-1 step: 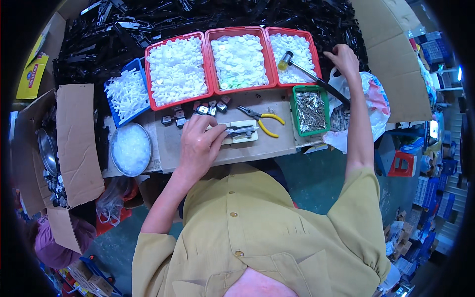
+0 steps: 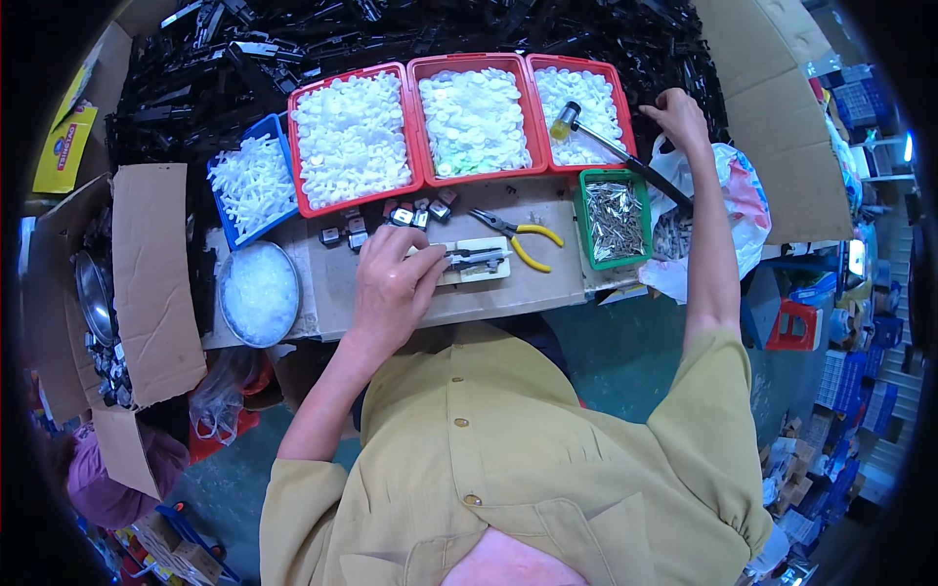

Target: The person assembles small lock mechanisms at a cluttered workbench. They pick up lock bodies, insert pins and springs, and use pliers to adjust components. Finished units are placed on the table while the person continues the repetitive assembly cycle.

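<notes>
Two bare hands at work over a cardboard-topped surface (image 2: 547,293). Left hand (image 2: 391,288) lies palm-down near the front edge, fingers closed together on the left end of a small cream block (image 2: 479,262) that carries a dark metal piece (image 2: 477,259); grip pins the block flat. Right hand (image 2: 677,117) reaches far to the back right corner, fingers curled over the heap of black parts (image 2: 195,88); cannot tell whether that grip holds anything.

Three red trays (image 2: 415,127) of white pieces line the back edge, touching side by side. A hammer (image 2: 606,146) lies across the rightmost tray's corner, head inside, handle running down toward the right hand's forearm. Green tray (image 2: 584,220) of metal pins sits just right of yellow-handled pliers (image 2: 518,234). Blue tray (image 2: 220,220) of white sticks and a round bowl (image 2: 256,293) crowd the left side. Small dark and silver pieces (image 2: 386,220) sit in a row below the red trays.

Open room: a bare strip between block and front edge, and a little between bowl and left hand. White plastic bag (image 2: 743,210) hangs off the right edge.
</notes>
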Motion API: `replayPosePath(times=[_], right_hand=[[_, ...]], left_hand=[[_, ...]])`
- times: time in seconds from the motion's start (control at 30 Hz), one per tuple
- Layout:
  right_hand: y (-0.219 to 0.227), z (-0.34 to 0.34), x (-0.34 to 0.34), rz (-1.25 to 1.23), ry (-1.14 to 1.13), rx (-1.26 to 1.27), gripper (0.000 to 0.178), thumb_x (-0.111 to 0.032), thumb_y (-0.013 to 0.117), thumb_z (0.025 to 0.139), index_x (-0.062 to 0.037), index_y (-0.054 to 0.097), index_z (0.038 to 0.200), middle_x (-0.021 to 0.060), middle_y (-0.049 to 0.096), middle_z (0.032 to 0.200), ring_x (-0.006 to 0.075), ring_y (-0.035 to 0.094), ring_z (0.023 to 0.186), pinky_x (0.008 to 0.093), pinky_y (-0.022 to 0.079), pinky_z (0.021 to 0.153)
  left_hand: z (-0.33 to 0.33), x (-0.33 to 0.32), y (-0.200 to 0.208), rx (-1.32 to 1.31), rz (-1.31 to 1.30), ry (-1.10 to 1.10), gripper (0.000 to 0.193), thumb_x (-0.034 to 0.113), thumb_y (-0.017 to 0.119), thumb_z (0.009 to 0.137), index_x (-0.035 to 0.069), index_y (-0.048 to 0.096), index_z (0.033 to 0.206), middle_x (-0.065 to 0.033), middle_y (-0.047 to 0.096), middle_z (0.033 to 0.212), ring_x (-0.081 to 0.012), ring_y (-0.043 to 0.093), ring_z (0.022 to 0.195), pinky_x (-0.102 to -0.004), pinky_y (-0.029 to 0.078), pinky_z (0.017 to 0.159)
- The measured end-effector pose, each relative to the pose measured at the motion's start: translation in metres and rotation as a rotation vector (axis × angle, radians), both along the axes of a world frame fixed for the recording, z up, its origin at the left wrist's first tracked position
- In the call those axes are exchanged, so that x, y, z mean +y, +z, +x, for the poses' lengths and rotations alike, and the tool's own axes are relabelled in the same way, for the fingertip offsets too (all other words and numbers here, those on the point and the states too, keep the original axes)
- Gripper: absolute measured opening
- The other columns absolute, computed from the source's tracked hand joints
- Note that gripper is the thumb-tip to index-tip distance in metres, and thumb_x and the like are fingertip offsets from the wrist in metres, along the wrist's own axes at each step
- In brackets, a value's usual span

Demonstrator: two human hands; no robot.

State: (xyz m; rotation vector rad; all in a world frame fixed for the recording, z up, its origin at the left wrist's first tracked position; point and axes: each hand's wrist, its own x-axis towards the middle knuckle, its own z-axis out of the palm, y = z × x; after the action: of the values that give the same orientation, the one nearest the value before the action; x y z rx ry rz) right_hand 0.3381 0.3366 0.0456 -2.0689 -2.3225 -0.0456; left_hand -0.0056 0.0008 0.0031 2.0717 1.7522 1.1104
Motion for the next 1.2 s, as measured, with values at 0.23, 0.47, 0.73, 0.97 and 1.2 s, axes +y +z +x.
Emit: replayPosePath(times=[0.23, 0.47, 0.73, 0.97, 1.2], right_hand=[[-0.001, 0.011, 0.044, 0.254, 0.282, 0.670, 0.049, -0.036, 0.079, 0.080, 0.0018, 0.070, 0.110, 0.0151, 0.073, 0.095, 0.0233, 0.070, 0.090, 0.0346, 0.053, 0.080], [0.063, -0.104, -0.064, 0.053, 0.893, 0.865, 0.038, -0.027, 0.064, 0.096, 0.0010, 0.065, 0.122, 0.0077, 0.068, 0.100, 0.0151, 0.062, 0.091, 0.0294, 0.048, 0.086], [0.034, -0.161, -0.188, -0.979, 0.954, 0.883, 0.037, -0.029, 0.051, 0.104, 0.0039, 0.063, 0.116, 0.0042, 0.062, 0.093, 0.0125, 0.055, 0.079, 0.0288, 0.047, 0.073], [0.031, -0.172, -0.218, -0.361, 0.974, 0.762, 0.039, -0.016, 0.073, 0.086, 0.0023, 0.061, 0.119, 0.0180, 0.067, 0.103, 0.0292, 0.067, 0.092, 0.0375, 0.052, 0.079], [0.007, -0.155, -0.241, -0.215, 0.869, 0.735, 0.035, -0.008, 0.078, 0.078, -0.0006, 0.067, 0.111, 0.0136, 0.064, 0.097, 0.0280, 0.067, 0.088, 0.0369, 0.052, 0.077]], left_hand=[[-0.006, 0.003, 0.013, 0.011, 0.032, 0.012, 0.016, 0.003, 0.076, 0.075, 0.001, 0.072, 0.090, -0.0100, 0.062, 0.086, -0.0270, 0.058, 0.084, -0.0383, 0.046, 0.074], [-0.002, 0.000, 0.029, -0.363, -0.042, 0.124, 0.035, 0.004, 0.074, 0.080, 0.002, 0.070, 0.115, -0.0104, 0.068, 0.096, -0.0210, 0.064, 0.093, -0.0331, 0.049, 0.084], [0.000, 0.006, 0.036, -0.719, -0.075, 0.008, 0.025, 0.002, 0.070, 0.089, 0.001, 0.069, 0.113, -0.0058, 0.066, 0.100, -0.0107, 0.063, 0.093, -0.0240, 0.052, 0.078], [-0.010, -0.007, 0.022, -1.270, -0.248, 0.226, 0.013, 0.011, 0.073, 0.089, 0.000, 0.072, 0.096, -0.0022, 0.068, 0.083, -0.0078, 0.061, 0.079, -0.0233, 0.046, 0.073], [-0.011, -0.026, 0.002, -1.184, -0.299, 0.228, 0.016, 0.015, 0.073, 0.090, 0.001, 0.074, 0.098, -0.0005, 0.068, 0.085, -0.0066, 0.057, 0.077, -0.0220, 0.043, 0.070]])
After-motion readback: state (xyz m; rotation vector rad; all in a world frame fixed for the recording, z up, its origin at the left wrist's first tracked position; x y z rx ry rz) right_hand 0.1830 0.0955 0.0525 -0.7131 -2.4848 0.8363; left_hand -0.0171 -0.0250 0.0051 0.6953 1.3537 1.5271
